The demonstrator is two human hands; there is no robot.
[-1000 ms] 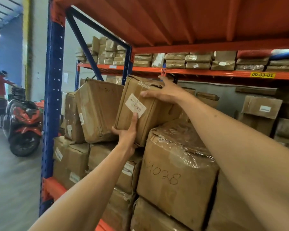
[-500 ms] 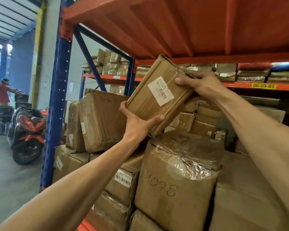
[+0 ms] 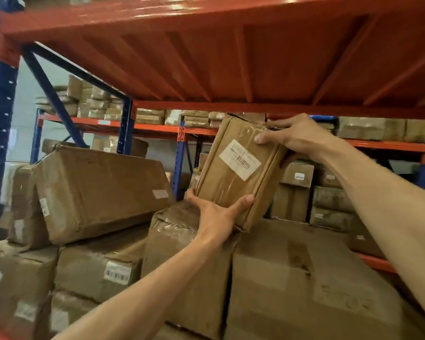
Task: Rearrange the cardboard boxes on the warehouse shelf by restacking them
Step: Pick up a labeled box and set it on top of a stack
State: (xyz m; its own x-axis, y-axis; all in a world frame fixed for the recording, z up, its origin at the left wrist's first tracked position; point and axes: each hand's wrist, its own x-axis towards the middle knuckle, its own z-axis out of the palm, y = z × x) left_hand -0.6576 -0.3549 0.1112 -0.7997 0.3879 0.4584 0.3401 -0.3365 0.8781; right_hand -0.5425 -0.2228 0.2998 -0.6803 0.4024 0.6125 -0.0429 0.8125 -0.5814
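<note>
you had the small taped box (image 3: 238, 173) lifted clear of the stack, right of centre in the frame, tilted with its labelled face toward you and its top corner up near the underside of the orange shelf deck (image 3: 231, 60). your left hand (image 3: 215, 214) cupped the bottom edge from below, thumb wrapped onto the front face, so it was grasping the box and carrying what looked like most of the weight. your right hand (image 3: 295, 133) gripped the upper right corner, fingers over the top and thumb pressed on the front.

that two-point hold was sound for a box this shape, and the thing to get right was control of the tilt. with the top corner that near the deck, i judged you were better off levelling the box low before moving it on. the flat top of the large box (image 3: 304, 278) at lower right looked like the steadiest landing place, since the long box (image 3: 101, 190) at centre left sat skewed on its pile and the plastic-wrapped box (image 3: 174, 231) directly under your left hand had a crumpled, uneven top. the tape on the held box looked glossy, so a slip at the thumbs seemed the main risk; keeping the left palm fully under it would have guarded against that.
</note>
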